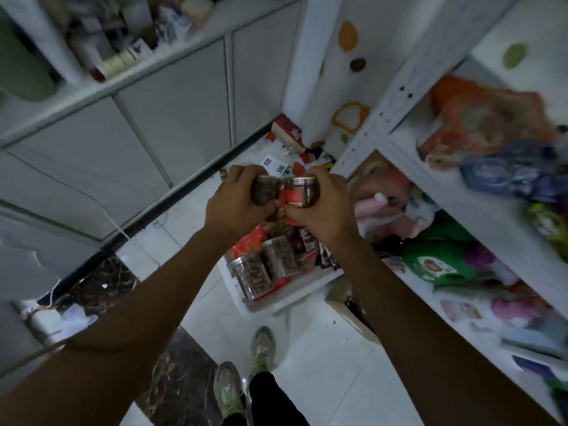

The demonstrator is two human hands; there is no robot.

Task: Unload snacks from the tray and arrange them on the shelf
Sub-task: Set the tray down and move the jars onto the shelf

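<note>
Head view, tipped down and smeared at the edges. Biggest is the white shelf [445, 186], filling the picture from 1 to 4 o'clock, its boards crowded with bright bags too blurred for me to name. Opposite it, from 9 to 11 o'clock, runs a pale cabinet [172, 112] with clutter along its top. Between the two lies the white tiled floor [307, 339].

My two forearms come up from 7 and 5 o'clock, both stretched out almost straight. They meet at the centre of the picture with the wrists turned in toward each other.

On the floor at 6 o'clock of my hands sits the white tray [301, 293], close to the foot of the shelf. My shoes [261, 345] stand at 6 o'clock of the tray. In the tray two clear snack jars [250, 275] lie side by side, with red packets [249, 241] at their 11 o'clock.

My left hand [236, 204] is back-up, its fingers curled over a dark-filled jar [264, 192] and gripping it firmly. My right hand [322, 207] wraps a red-labelled jar [299, 192] the same way, thumb at the near side. These two jars touch side by side in the air above the tray, silver lids toward 12 o'clock, just at 9 o'clock of the shelf's lower board.
</note>
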